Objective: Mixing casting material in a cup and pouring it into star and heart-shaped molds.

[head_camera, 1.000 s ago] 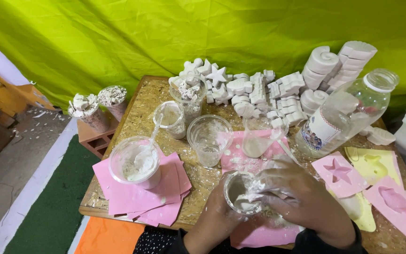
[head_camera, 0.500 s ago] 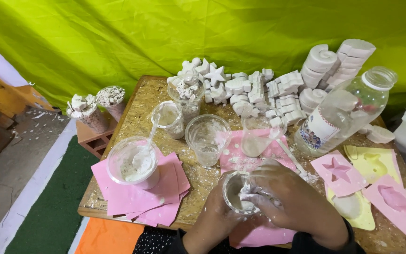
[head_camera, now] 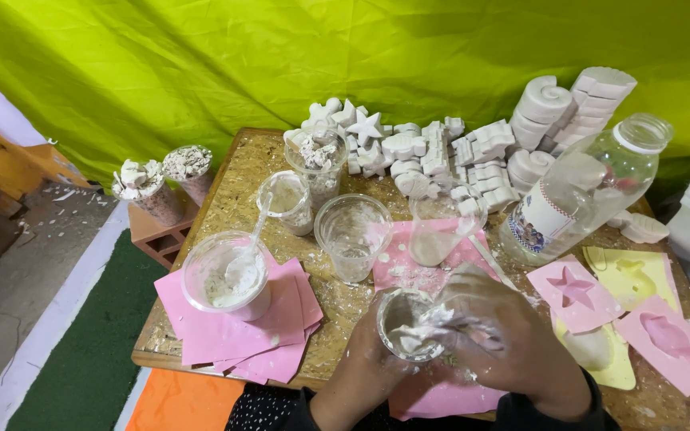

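Note:
My left hand (head_camera: 366, 369) grips a small clear plastic cup (head_camera: 406, 323) with white plaster paste inside, near the table's front edge. My right hand (head_camera: 513, 339), smeared with white paste, is over the cup's right side with its fingers closed and reaching into the cup; whether they hold a tool is hidden. The cup hovers above a pink sheet (head_camera: 433, 395).
On the chipboard table (head_camera: 241, 199) stand a tub with a spoon (head_camera: 225, 275), several clear cups (head_camera: 353, 235), a tilted clear bottle (head_camera: 584, 195), pink and yellow moulds (head_camera: 576, 291), a stack of pink sheets (head_camera: 233, 335), and a pile of white plaster casts (head_camera: 441, 152) at the back.
My right hand has shifted slightly over the cup, its fingers working in the paste. The cup stays in my left hand in about the same place.

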